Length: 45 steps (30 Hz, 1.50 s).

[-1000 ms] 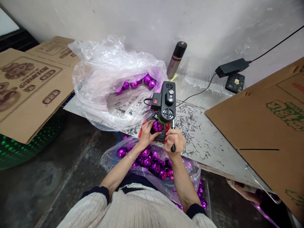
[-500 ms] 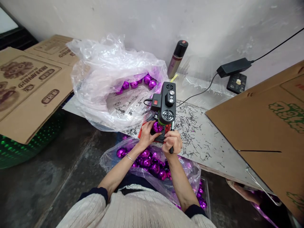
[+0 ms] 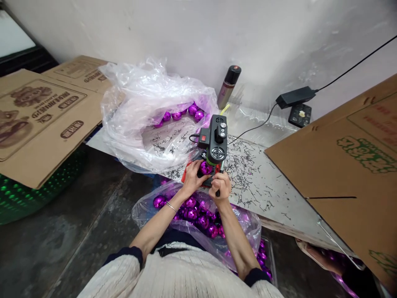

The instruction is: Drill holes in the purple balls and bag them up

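A small black bench machine (image 3: 218,140) with round vents, knobs and a red switch stands at the table's front edge. Under its head sits a shiny purple mirrored ball (image 3: 206,167). My left hand (image 3: 192,177) curves around that ball's left and near sides, thumb and fingers closed on it. My right hand (image 3: 221,186) is wrapped round the black-ended lever (image 3: 217,193) at the machine's right side. Part of the red and black base is covered by my hands. Just below, an open plastic bag (image 3: 145,207) holds several purple balls (image 3: 203,219) against my lap.
A clear plastic bag (image 3: 130,136) with purple balls stands left of the machine. Thin black scraps (image 3: 248,165) litter the table. Behind are a spray can (image 3: 228,87) and a power adapter (image 3: 295,97). Cardboard boxes flank both sides, the right box (image 3: 344,157) close by. Another person's arm (image 3: 322,258) shows at lower right.
The view has shifted slightly. My right hand and the lever have swung a little up and left, toward my left hand. The left hand stays on the ball.
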{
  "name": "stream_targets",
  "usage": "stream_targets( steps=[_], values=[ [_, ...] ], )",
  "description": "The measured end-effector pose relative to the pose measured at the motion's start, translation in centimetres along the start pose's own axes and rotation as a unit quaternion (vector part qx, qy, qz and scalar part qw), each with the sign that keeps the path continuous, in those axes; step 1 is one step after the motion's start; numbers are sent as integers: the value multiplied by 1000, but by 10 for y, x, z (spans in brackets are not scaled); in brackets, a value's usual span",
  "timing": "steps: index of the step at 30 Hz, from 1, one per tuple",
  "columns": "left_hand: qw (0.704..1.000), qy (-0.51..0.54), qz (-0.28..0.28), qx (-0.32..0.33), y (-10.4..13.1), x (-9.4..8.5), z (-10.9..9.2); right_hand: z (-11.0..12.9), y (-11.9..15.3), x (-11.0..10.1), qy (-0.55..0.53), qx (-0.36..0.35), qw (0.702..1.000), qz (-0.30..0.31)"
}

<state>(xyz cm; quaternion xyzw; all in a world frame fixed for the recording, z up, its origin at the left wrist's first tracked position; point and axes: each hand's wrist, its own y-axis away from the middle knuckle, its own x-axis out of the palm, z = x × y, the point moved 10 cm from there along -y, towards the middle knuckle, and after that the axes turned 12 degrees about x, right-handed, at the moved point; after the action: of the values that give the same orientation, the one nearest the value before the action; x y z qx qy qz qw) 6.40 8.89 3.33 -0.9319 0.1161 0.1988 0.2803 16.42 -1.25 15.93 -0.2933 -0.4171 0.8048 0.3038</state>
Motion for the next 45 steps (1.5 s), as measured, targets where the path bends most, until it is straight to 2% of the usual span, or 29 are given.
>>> stream_targets(
  steps=[2,5,8,10,13,17,19,22,25,27,29,31,33,35,37,39,42,44,45],
  values=[
    [1000,2,1,6,-2,1,0,2,-8,-4,-7,13,1000,-8],
    [1000,13,8,15,-4,2,-1,2,-26,-12,-13,75,997,-13],
    [1000,17,0,25,4,-11,-11,5,-42,-13,-9,118,993,10],
    [999,13,10,46,19,-24,-24,9,-46,-14,-8,121,993,12],
    [995,-16,71,73,57,-41,-40,13,-41,-13,-8,95,995,13],
    [977,-117,177,25,112,-47,-26,11,-32,-11,-17,86,996,14],
    [957,-179,226,-14,127,-43,-13,9,-30,-11,-23,88,996,9],
    [917,-245,305,-73,127,-37,-1,8,-30,-12,-30,89,996,10],
    [887,-246,375,-109,99,-40,-2,6,-27,-12,-29,91,995,17],
    [896,-224,372,-98,57,-51,-5,4,-25,-12,-26,93,995,18],
    [926,-221,299,-68,-4,-75,-1,3,-23,-12,-27,95,995,17],
    [942,-278,177,-61,-69,-113,17,2,-22,-12,-30,95,995,14],
    [929,-346,100,-79,-119,-143,48,3,-23,-12,-31,94,995,16],
    [909,-386,97,-125,-151,-158,87,5,-23,-11,-26,90,995,18],
    [902,-375,116,-181,-164,-163,122,7,-24,-11,-20,83,996,19],
    [908,-341,120,-213,-166,-165,141,9,-24,-11,-15,78,997,21],
    [938,-261,82,-212,-156,-167,137,8,-24,-9,-12,75,997,27],
    [969,-119,18,-218,-141,-166,124,8,-24,-9,-11,70,997,26],
    [972,-16,-21,-232,-129,-163,118,9,-24,-9,-11,67,997,25]
  ],
)
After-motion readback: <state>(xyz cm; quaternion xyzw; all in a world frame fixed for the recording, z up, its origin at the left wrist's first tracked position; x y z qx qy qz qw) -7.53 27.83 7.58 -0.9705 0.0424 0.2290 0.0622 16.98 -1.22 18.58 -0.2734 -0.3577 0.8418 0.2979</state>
